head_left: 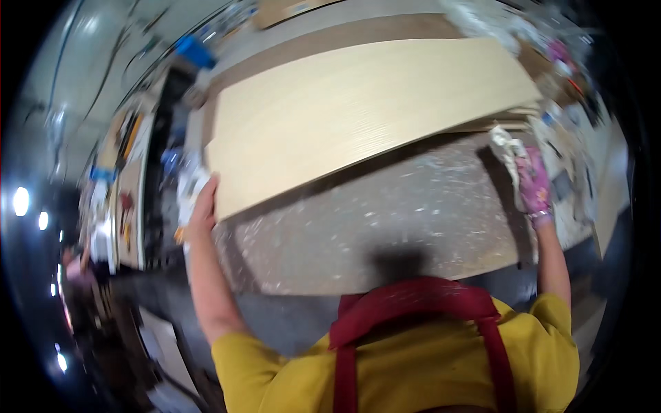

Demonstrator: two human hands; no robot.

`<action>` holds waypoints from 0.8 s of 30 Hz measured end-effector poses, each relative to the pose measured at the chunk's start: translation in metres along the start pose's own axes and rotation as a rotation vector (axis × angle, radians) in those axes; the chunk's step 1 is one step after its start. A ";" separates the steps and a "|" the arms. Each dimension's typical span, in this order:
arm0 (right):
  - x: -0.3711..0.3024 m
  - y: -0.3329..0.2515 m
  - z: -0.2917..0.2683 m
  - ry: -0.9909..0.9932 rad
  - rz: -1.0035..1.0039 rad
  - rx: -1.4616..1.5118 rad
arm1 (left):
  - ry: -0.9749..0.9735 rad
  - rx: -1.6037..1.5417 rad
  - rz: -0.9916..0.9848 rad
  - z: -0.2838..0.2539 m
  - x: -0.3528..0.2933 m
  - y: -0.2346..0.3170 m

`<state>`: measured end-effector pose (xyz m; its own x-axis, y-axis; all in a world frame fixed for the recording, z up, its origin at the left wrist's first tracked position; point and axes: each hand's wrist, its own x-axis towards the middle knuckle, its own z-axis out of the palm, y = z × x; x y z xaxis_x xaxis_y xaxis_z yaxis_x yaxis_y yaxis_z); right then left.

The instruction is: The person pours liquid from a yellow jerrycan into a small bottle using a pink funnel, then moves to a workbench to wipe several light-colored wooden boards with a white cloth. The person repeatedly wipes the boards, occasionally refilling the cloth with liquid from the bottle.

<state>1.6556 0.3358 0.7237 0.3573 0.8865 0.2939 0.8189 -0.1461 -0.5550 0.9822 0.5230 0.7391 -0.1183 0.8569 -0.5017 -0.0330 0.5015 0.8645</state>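
A long pale wooden panel [365,110] lies slanted across the worktable [385,213], its right end over a few stacked boards [506,120]. Its near edge stands off the tabletop and throws a dark shadow below. My bare left hand [204,204] grips the panel at its near left corner; the fingertips are partly hidden. On the right, my right hand [533,182] wears a pink patterned glove. It is closed on a crumpled whitish rag [509,150], just off the panel's right end, near the table's right side.
The grey tabletop is speckled with white marks. Clutter and plastic wrap [544,41] crowd the back right. A blue container [195,52] stands at the back left. Farther left are a bench with tools [129,199] and another person [81,268].
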 end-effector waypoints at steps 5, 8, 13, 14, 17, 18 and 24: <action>0.013 -0.245 0.058 -0.105 -0.827 0.169 | -0.046 -0.323 0.131 -0.013 -0.032 -0.041; -0.009 -0.371 0.157 -0.079 -1.269 0.410 | -0.179 -0.306 0.192 0.011 -0.054 -0.024; -0.039 -0.409 0.268 -0.339 -1.256 0.039 | 0.105 -0.124 0.044 0.018 -0.047 -0.013; -0.037 -0.391 0.263 -0.318 -1.258 0.021 | -0.146 -0.350 0.067 0.001 -0.046 -0.024; -0.001 -0.293 0.202 -0.040 -1.277 -0.211 | -0.179 -0.320 0.049 -0.003 -0.046 -0.027; 0.015 -0.253 0.179 -0.251 -0.980 -0.460 | -0.175 -0.336 0.065 -0.007 -0.046 -0.032; 0.005 0.065 -0.019 0.180 -0.035 -0.475 | -0.317 -0.343 0.006 -0.010 -0.023 -0.036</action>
<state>1.7197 0.3227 0.7039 0.3633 0.8109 0.4587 0.9307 -0.3382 -0.1392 0.9762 0.4841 0.7194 0.1875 0.8807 -0.4349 -0.3657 0.4735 0.8013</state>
